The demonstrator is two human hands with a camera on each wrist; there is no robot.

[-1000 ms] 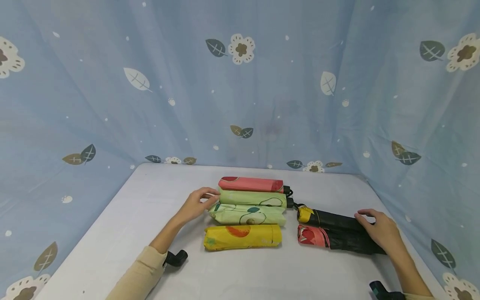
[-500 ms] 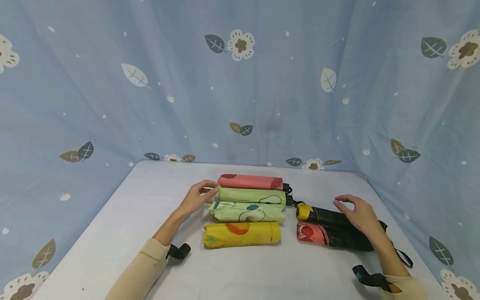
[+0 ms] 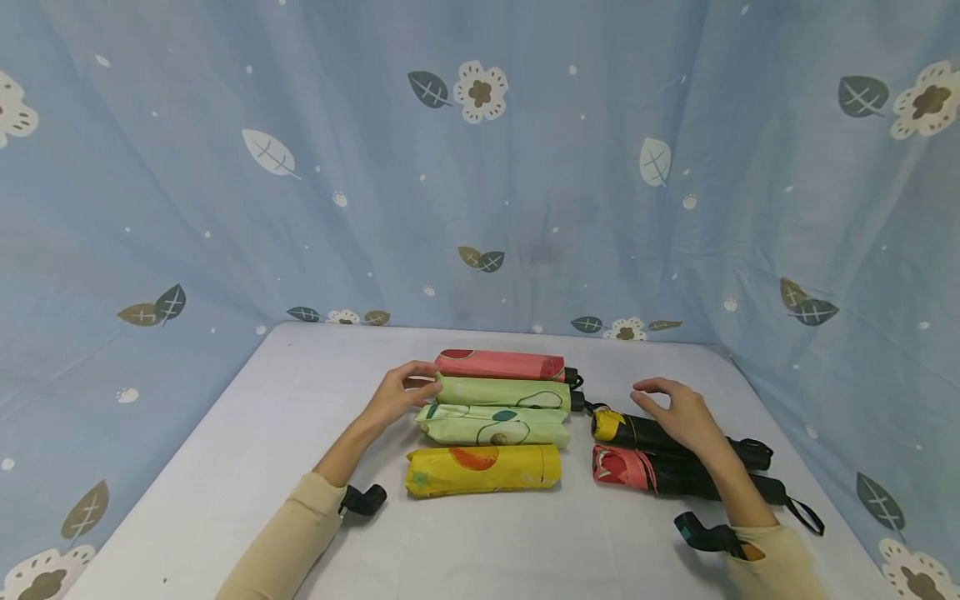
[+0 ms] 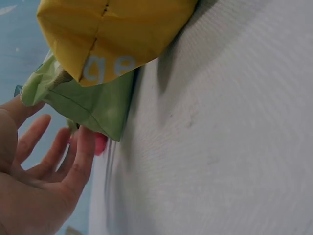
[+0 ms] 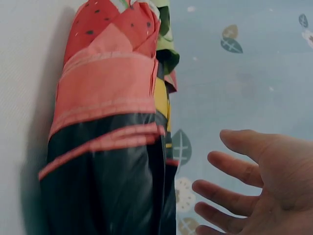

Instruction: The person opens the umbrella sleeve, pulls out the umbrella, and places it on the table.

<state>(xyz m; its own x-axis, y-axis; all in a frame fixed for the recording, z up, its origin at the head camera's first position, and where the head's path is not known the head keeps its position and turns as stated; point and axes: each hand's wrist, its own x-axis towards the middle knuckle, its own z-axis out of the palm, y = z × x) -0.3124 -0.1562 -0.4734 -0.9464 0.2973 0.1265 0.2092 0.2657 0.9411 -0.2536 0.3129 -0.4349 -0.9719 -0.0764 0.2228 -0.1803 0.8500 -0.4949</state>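
Note:
Four-deep in a stack-like row on the table lie folded umbrellas in covers: a red one (image 3: 498, 365) at the back, a green one (image 3: 504, 393), a pale green avocado-print one (image 3: 491, 427), and a yellow one (image 3: 483, 472) in front. My left hand (image 3: 397, 396) is at the left ends of the green ones, fingers loosely bent; whether they touch is unclear. To the right lie two folded black umbrellas, one with a yellow end (image 3: 611, 427), one with a watermelon-red end (image 3: 622, 467). Above the yellow-ended one, my right hand (image 3: 678, 414) hovers, fingers apart, holding nothing.
The white table (image 3: 480, 550) backs onto a blue curtain (image 3: 525, 167) printed with leaves and flowers. A black wrist strap loop (image 3: 806, 515) trails from the red-ended umbrella. Black camera mounts (image 3: 365, 500) sit on both wrists.
My right hand has lifted off the black umbrellas and moved left, uncovering their handle ends. My left hand has stayed near the left ends of the green umbrellas. The umbrellas have not visibly moved.

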